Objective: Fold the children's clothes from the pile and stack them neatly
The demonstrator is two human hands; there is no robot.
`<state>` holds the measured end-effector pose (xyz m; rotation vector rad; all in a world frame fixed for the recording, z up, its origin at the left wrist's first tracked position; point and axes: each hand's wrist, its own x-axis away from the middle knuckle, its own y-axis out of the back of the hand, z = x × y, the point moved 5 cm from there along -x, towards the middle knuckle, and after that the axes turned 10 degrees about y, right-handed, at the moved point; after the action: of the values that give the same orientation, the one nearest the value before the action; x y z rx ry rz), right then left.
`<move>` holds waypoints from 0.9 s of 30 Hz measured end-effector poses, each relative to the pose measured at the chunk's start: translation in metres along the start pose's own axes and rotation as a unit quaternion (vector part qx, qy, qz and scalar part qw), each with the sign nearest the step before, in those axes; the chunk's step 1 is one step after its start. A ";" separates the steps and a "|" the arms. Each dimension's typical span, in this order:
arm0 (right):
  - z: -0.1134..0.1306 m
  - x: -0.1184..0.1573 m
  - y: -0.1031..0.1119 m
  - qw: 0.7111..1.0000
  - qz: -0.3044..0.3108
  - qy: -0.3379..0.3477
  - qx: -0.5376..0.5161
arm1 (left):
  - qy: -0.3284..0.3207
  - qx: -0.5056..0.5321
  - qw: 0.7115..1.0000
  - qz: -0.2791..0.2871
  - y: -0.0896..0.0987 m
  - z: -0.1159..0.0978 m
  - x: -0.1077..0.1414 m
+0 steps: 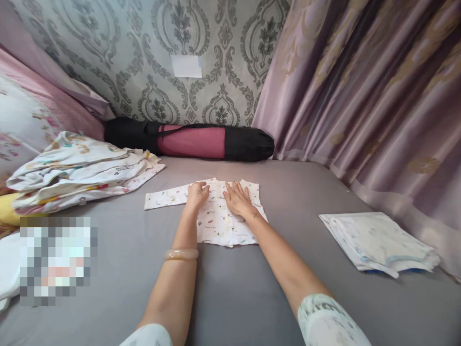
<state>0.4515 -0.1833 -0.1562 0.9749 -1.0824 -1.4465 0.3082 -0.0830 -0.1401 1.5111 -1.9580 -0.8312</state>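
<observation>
A small white baby shirt [212,223] with little printed motifs lies front up on the grey bed sheet [118,250]. One sleeve stretches out flat to the left, while no sleeve sticks out on the right side. My left hand [198,194] is at the shoulder by the outstretched sleeve, its fingers curled together on the fabric. Flat on the upper chest of the shirt rests my right hand [237,199], fingers spread. Part of the neckline and shoulders is hidden under both hands.
A pile of printed baby clothes [82,168] sits at the left. On the right lies a folded stack of white cloth [378,240]. A black and pink rolled bag [190,141] runs along the wall, beside a purple curtain [353,86]. A blurred-out item [59,259] is at lower left.
</observation>
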 end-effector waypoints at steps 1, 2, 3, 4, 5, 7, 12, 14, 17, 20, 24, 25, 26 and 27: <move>0.004 -0.001 -0.003 1.000 0.005 0.007 -0.003 | 0.010 0.002 1.000 -0.002 0.002 0.002 -0.001; 0.007 -0.002 -0.006 1.000 0.007 0.010 -0.003 | 0.018 0.005 1.000 -0.003 0.003 0.005 -0.002; 0.009 -0.002 -0.008 1.000 0.008 0.010 0.000 | 0.025 0.010 1.000 -0.006 0.005 0.007 -0.003; 0.009 -0.002 -0.010 1.000 0.009 0.009 0.004 | 0.032 0.014 0.999 -0.009 0.006 0.010 -0.004; 0.009 -0.002 -0.011 1.000 0.009 0.008 0.008 | 0.038 0.019 0.999 -0.012 0.008 0.013 -0.005; 0.008 -0.003 -0.011 1.000 0.011 0.008 0.011 | 0.052 0.028 0.998 -0.021 0.011 0.018 -0.007; 0.012 -0.007 -0.006 1.000 0.027 0.007 0.009 | 0.065 0.046 0.996 -0.028 0.015 0.021 -0.007; 0.020 -0.011 -0.003 1.000 0.007 0.023 0.019 | 0.064 0.050 0.996 -0.030 0.016 0.020 -0.006; 0.034 -0.018 -0.005 0.998 -0.023 0.054 0.029 | 0.059 0.048 0.997 -0.033 0.018 0.020 -0.005; 0.040 -0.021 -0.016 0.998 -0.010 0.061 0.019 | 0.071 0.050 0.995 -0.037 0.020 0.024 -0.006; 0.039 -0.020 -0.023 0.998 -0.007 0.065 0.014 | 0.106 0.065 0.991 -0.057 0.029 0.035 -0.007; 0.039 -0.020 -0.022 0.998 -0.009 0.066 0.016 | 0.116 0.066 0.989 -0.060 0.032 0.039 -0.008; 0.039 -0.020 -0.021 0.998 -0.011 0.067 0.017 | 0.129 0.064 0.987 -0.065 0.036 0.043 -0.008; 0.039 -0.020 -0.020 0.998 -0.012 0.066 0.018 | 0.146 0.057 0.985 -0.071 0.040 0.047 -0.008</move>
<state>0.4116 -0.1574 -0.1644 1.0968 -1.0062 -1.3657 0.2498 -0.0610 -0.1424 1.7478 -1.7228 -0.5242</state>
